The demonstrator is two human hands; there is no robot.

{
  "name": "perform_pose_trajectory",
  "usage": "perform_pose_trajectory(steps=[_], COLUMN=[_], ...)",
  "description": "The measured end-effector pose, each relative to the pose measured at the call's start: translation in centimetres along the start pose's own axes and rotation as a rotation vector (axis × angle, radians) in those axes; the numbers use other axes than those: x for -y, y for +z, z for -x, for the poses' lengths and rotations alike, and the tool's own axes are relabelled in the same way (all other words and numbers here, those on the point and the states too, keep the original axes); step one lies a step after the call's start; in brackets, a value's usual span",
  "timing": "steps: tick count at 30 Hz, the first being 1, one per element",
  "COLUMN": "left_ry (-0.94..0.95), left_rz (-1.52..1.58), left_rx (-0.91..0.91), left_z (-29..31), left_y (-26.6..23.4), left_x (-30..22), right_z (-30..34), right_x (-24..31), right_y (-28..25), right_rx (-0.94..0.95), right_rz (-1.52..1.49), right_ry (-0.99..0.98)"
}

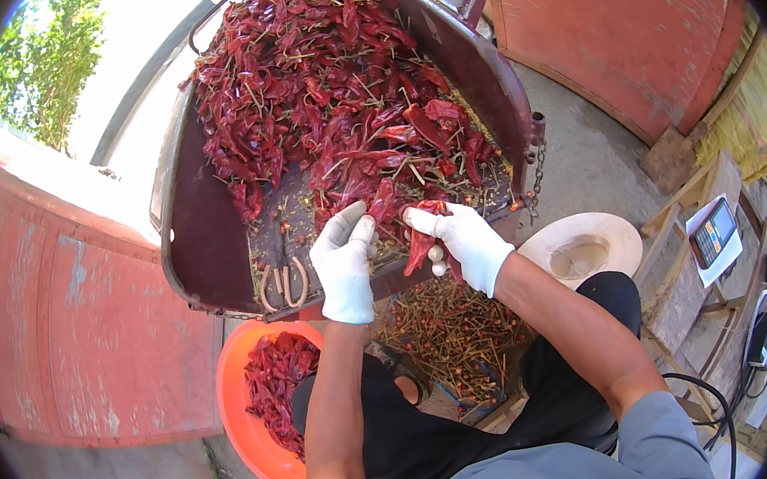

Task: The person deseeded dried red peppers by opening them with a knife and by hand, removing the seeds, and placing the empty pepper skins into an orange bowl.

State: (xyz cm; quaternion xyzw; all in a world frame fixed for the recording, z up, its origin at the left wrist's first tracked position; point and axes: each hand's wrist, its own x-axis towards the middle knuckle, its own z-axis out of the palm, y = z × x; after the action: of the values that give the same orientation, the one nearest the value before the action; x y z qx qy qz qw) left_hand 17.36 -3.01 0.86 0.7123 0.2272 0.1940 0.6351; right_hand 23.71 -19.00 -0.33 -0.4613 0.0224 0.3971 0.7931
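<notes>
While a round orange plastic basin (233, 396) sits nearest, the white-gloved left hand (346, 260) appears to pinch a glossy, wrinkled dark-red pepper (382, 200), and the white-gloved right hand (470, 244) pinches a crumpled red pepper (419, 247), both at the maroon metal cart bed's (201, 235) near edge. Both peppers look light, leathery and easily torn, best gripped by the shoulder beside the stem; beyond lies a glossy red pepper heap (319, 69).

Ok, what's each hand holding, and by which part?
The right hand pinches a dried red pepper by its upper part, the rest hanging below the thumb. Whether the left hand grips anything can't be told.
</notes>
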Motion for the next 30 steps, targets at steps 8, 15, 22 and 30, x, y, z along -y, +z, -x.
perform_pose_trajectory(steps=[8, 15, 22, 30], left_ry=[0.310, 0.193, 0.153, -0.091], left_rz=[-0.295, -0.199, -0.319, 0.226], left_rx=[0.125, 0.358, 0.375, 0.300], left_z=[3.1, 2.2, 2.0, 2.5], left_y=[1.7, 0.2, -0.8, -0.9], left_x=[1.4, 1.1, 1.0, -2.6], right_z=[0.4, 0.6, 1.0, 0.1], right_x=[0.8, 1.3, 0.7, -0.2], right_y=[0.2, -0.2, 0.6, 0.2], right_rx=[-0.083, 0.089, 0.019, 0.210], right_rz=[0.109, 0.162, 0.341, 0.553], right_ry=[-0.165, -0.099, -0.228, -0.483])
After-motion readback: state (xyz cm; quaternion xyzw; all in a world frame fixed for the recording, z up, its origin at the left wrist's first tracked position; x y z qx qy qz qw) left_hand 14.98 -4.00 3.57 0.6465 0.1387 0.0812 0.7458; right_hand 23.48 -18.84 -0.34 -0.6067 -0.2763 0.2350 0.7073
